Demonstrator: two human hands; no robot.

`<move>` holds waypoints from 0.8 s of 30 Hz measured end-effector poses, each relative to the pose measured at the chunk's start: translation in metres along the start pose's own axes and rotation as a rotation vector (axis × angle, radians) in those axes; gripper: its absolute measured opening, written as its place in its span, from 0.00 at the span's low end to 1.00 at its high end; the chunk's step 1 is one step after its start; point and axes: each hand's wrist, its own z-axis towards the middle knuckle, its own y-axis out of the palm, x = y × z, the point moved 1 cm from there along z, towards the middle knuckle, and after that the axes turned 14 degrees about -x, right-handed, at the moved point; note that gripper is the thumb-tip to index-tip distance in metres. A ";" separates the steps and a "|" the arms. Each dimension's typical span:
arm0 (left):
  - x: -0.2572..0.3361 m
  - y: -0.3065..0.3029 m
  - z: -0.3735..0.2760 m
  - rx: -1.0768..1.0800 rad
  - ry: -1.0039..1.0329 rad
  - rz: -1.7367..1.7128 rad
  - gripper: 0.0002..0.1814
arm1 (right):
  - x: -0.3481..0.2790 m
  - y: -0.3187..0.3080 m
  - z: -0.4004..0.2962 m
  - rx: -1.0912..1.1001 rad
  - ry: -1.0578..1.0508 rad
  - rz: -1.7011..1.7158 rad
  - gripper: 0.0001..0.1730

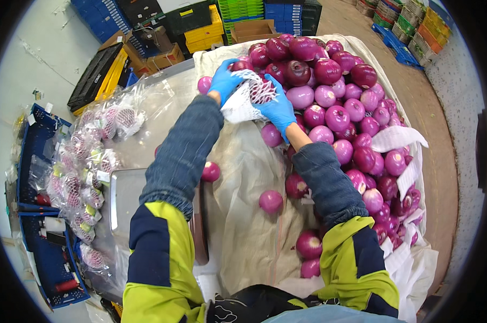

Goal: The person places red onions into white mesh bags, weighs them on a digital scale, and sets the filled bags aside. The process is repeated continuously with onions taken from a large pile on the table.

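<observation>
My left hand, in a blue glove, is at a red onion and the edge of a white foam net sleeve. My right hand, gloved alike, holds the sleeve from the right, with a dark red onion showing through its mesh. Around and beyond my hands, a large heap of peeled red onions lies on a cream woven sheet. One loose onion rests on the sheet nearer to me, and another sits left of my left hand.
Netted onions in clear plastic bags cover the table's left part. A metal tray lies partly under my left sleeve. Blue crates stand along the left side. Cardboard boxes and stacked crates are beyond the table.
</observation>
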 end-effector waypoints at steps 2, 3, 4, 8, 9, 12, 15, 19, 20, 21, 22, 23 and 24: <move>0.031 -0.007 -0.067 -0.022 0.011 -0.392 0.22 | -0.034 0.002 -0.023 -0.166 -0.091 0.605 0.37; 0.034 -0.021 -0.098 -0.065 -0.013 -0.606 0.20 | -0.074 -0.013 -0.046 -0.370 0.028 0.882 0.33; 0.042 -0.022 -0.135 -0.104 0.130 -0.700 0.22 | -0.112 -0.023 -0.080 -0.366 0.185 1.145 0.27; 0.103 0.014 -0.285 -0.167 0.050 -0.882 0.28 | -0.152 -0.010 -0.173 -0.637 0.272 1.406 0.41; 0.092 0.020 -0.332 -0.176 0.139 -0.701 0.26 | -0.159 0.005 -0.199 -0.765 0.295 1.519 0.47; 0.102 0.052 -0.470 -0.417 -0.222 -1.106 0.22 | -0.108 0.027 -0.321 -0.954 0.500 1.508 0.50; 0.065 0.102 -0.609 -0.470 -0.355 -1.283 0.23 | -0.157 0.075 -0.451 -1.310 0.718 2.022 0.27; 0.045 0.151 -0.702 -0.500 -0.263 -1.127 0.19 | -0.185 0.105 -0.526 -1.087 0.586 0.902 0.33; 0.061 0.150 -0.712 -0.509 -0.491 -1.129 0.23 | -0.210 0.111 -0.529 -1.198 0.451 1.024 0.35; 0.075 0.149 -0.725 -0.485 -0.699 -1.152 0.27 | -0.207 0.106 -0.550 -1.175 0.728 1.407 0.35; 0.064 0.140 -0.731 -0.569 -0.528 -0.995 0.25 | -0.201 0.093 -0.563 -1.085 0.989 1.789 0.35; 0.059 0.134 -0.742 -0.559 -0.531 -0.882 0.19 | -0.198 0.085 -0.574 -1.048 1.020 1.715 0.34; 0.078 0.121 -0.737 -0.564 -0.537 -0.750 0.16 | -0.196 0.080 -0.582 -1.020 1.006 1.555 0.34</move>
